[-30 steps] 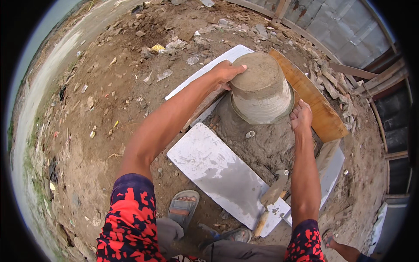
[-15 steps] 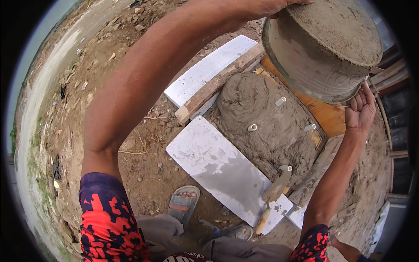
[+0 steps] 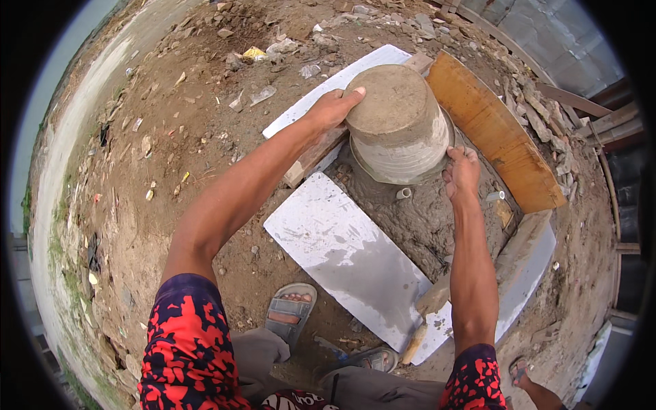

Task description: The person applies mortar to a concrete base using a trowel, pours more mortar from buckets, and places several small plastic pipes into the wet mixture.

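Observation:
A mortar-caked bucket (image 3: 393,102) is upside down over the wet mortar (image 3: 403,222) inside a board frame. My left hand (image 3: 333,109) grips the left edge of its upturned base, thumb on top. Curled at the right side of its rim is my right hand (image 3: 461,171), fingers closed on it. I cannot tell whether the rim rests on the mortar. Short white pipe stubs stick out of the mortar, one pipe stub (image 3: 404,194) just below the bucket and another pipe stub (image 3: 495,196) right of my right hand. The bucket hides part of the mortar.
A white foam board (image 3: 321,219) lies along the near side, with a mortar-covered trowel (image 3: 415,342) across its right end. A curved orange-brown plywood board (image 3: 492,130) stands at the far right. Rubble (image 3: 547,130) lies beyond it. Another person's foot (image 3: 519,370) shows at lower right.
Both hands have brought the bucket down and to the left, from the upper right to over the mortar. It now covers the far left part of the mortar.

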Demonstrator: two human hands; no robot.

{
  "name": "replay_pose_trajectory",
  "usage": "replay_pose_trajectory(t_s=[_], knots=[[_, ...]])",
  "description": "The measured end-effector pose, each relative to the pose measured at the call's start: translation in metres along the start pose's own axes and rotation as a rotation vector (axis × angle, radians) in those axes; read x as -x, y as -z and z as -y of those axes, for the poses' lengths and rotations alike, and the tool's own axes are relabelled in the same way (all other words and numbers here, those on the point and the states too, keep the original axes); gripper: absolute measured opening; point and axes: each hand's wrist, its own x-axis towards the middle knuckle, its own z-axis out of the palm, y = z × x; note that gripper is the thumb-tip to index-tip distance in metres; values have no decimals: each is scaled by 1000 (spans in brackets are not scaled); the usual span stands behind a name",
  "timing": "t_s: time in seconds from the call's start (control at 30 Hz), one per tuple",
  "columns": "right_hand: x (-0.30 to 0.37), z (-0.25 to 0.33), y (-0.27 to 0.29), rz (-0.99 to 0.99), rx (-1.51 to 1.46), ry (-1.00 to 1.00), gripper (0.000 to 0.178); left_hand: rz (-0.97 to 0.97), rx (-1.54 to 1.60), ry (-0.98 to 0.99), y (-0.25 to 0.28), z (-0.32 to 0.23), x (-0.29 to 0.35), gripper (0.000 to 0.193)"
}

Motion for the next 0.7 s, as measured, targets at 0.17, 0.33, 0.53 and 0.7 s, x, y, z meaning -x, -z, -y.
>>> replay_pose_trajectory(t_s=[0.17, 0.33, 0.53, 0.7], knots=[[19, 60, 14, 55, -18, 83, 19, -4, -67, -254, -12, -49, 36, 65], [50, 91, -22, 65, -256, 271, 15, -137, -202, -662, -5, -119, 76, 71], [-8, -14, 1, 21, 96, -164, 19, -42, -23, 173, -9, -16, 13, 75], [46, 90, 30, 82, 64, 246, 15, 142, 66, -20, -31, -31, 29, 77]])
